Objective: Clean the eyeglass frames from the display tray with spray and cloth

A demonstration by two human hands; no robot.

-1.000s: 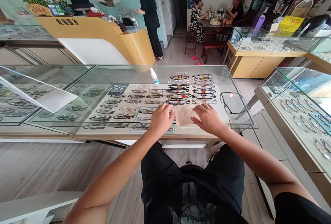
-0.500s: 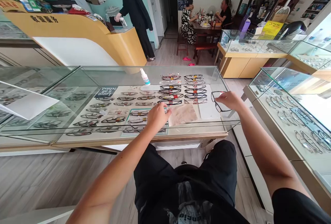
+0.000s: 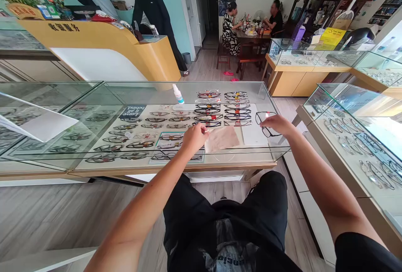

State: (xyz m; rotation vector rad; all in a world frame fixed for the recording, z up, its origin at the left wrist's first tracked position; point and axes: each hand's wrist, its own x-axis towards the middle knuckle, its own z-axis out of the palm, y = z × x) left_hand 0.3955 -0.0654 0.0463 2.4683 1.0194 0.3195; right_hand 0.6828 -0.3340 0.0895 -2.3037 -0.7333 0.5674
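Observation:
My right hand grips black-framed glasses above the right end of the glass display case. Its fingers pinch the frame near a small red and white tag. Near the middle of the case, my left hand has its fingers pinched together beside a pinkish cloth; a tiny pale bit shows at the fingertips, too small to name. Two columns of folded glasses lie just beyond the cloth. A white spray bottle stands behind them to the left.
White papers stick out over the case at the left. Another glass case stands at the right. Beyond are a yellow counter with people behind it, and two seated people at a table.
The view has shifted slightly. My left hand's fingers have drawn closer together beside the cloth. My right hand still holds the glasses, now turned a little.

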